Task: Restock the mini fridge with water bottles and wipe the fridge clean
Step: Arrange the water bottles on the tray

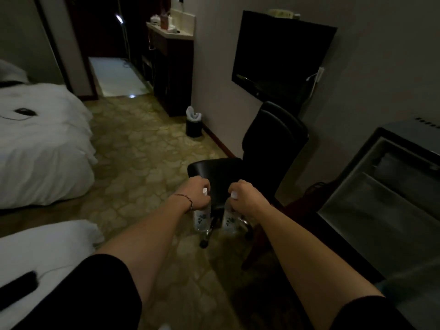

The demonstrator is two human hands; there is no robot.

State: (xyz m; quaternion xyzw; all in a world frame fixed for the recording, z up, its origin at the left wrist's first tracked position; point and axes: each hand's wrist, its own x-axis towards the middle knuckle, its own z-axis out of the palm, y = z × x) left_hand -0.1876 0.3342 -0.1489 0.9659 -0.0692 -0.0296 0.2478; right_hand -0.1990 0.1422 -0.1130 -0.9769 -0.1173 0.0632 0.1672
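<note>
Clear plastic water bottles hang from both fists in the head view. The left hand [197, 196] curls tight round the top of the left bottle [202, 219]; the right hand [242, 196] grips the top of the right bottle [230, 221] likewise. Both bottles hang upright, side by side, in front of the black chair [266, 148]. The mini fridge [385, 201] stands open at the right, well apart from the bottles. White beds [42, 148] lie at the left
</note>
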